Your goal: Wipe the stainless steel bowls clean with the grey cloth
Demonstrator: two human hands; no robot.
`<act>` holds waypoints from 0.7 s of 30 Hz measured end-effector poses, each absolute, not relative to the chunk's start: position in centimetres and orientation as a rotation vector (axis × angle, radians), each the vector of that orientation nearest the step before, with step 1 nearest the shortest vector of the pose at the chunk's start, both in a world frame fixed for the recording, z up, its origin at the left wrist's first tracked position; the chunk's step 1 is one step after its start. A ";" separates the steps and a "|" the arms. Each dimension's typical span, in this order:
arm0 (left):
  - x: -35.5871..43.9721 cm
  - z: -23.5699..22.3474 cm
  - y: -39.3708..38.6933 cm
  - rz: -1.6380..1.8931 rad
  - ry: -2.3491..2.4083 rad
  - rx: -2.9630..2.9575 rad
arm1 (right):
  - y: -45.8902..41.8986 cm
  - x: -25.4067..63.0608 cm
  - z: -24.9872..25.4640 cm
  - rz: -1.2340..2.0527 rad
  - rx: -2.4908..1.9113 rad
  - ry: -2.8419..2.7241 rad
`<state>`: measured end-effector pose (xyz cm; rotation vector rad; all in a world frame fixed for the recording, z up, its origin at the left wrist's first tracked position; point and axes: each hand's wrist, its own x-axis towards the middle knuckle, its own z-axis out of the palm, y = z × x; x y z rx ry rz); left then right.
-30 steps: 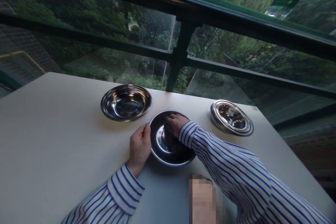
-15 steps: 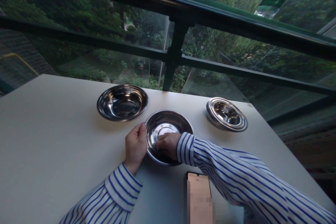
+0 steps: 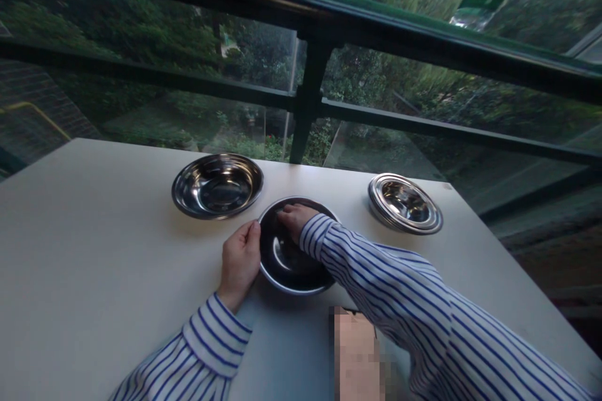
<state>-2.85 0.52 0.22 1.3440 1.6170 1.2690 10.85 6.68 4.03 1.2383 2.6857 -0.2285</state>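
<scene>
A steel bowl [image 3: 296, 266] sits on the white table in front of me. My left hand [image 3: 241, 258] pinches its left rim between thumb and fingers. Inside the bowl, at the far part of its wall, is my right hand [image 3: 298, 219]. Its fingers are curled downward, and the fingertips are partly out of sight. Whatever they hold, if anything, cannot be made out. The right forearm in its striped sleeve covers the bowl's right edge.
A wider steel basin [image 3: 217, 187] stands at the back left. Several nested steel bowls [image 3: 405, 203] are at the back right. A phone [image 3: 356, 357], partly pixelated, lies near the front under my right forearm. Behind the table [image 3: 117, 232] runs a dark railing [image 3: 308, 94] with glass.
My right hand has moved from the bowl's near inner side to its far inner wall. The left hand keeps its grip on the rim. The view has shifted slightly.
</scene>
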 end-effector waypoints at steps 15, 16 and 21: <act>-2.2 0.7 0.5 1.269 1.645 1.274 | 3.6 14.2 4.7 -0.389 0.933 2.473; -2.1 0.6 0.5 1.273 1.644 1.271 | 3.3 14.1 4.6 -0.408 0.906 2.500; -2.1 0.4 0.6 1.284 1.633 1.270 | 2.2 12.2 4.1 -0.440 0.874 2.638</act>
